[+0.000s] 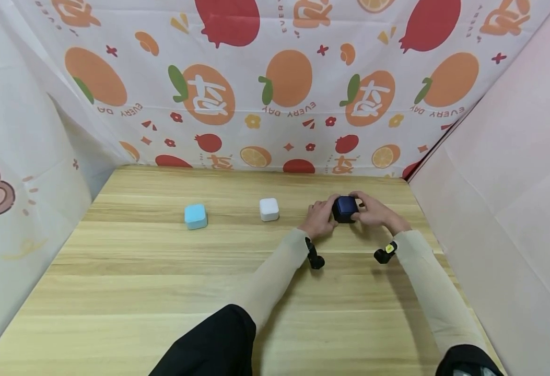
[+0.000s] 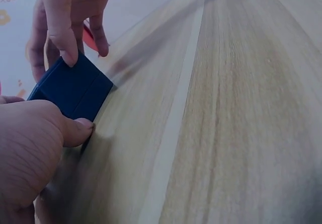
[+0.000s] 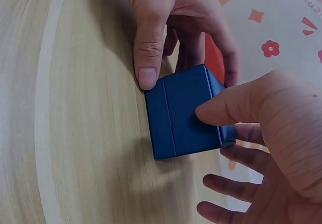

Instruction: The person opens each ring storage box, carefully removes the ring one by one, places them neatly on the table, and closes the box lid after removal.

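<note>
A small dark blue box with a thin seam around it sits at the right side of the table, its lid closed. My left hand grips its left side, the thumb at a lower corner in the right wrist view. From the other side my right hand pinches the box, thumb against the front face and other fingers partly hidden behind. In the left wrist view, both hands are around the box. Left of them stands a white box, and farther left a light blue box.
The wooden table runs back to a fruit-printed curtain. A pale sheet borders the right edge close to my right arm, and another sheet hangs at the left.
</note>
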Demonstrator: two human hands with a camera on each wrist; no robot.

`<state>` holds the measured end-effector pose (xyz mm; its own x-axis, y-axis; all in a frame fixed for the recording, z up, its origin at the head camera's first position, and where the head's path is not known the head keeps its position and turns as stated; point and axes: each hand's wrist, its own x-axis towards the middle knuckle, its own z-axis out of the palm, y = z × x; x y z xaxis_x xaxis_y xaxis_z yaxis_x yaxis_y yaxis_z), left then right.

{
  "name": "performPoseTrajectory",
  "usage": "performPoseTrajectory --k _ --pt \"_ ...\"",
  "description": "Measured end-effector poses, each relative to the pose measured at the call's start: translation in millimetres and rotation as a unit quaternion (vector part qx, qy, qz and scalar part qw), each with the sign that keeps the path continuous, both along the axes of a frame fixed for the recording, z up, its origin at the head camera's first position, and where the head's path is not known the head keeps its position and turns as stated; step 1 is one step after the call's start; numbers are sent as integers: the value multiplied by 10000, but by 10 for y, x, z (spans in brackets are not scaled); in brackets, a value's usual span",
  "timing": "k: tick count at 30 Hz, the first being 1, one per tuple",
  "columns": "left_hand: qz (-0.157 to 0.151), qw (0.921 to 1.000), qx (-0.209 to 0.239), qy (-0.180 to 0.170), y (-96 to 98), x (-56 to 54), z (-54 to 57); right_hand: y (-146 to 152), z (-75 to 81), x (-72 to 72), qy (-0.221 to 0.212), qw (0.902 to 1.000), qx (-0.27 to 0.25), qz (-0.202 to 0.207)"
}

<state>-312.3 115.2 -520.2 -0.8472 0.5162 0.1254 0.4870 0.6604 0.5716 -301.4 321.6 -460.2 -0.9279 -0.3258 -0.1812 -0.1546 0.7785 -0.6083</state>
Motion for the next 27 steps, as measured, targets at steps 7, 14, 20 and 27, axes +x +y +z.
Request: performPoseTrajectory --k 7,14,20,27 --pt "-62 9999 -86 -50 -14 -6 18 26 -3 -37 111 9996 254 15" --pt "-124 9997 -137 -135 -7 -4 26 41 7 -11 77 9996 263 -72" --pt "-28 9997 -84 -245 8 -27 30 43 8 -25 86 9993 349 -37" --pt "-6 9997 -97 -216 13 -43 5 35 -2 -31 101 9997 204 -24"
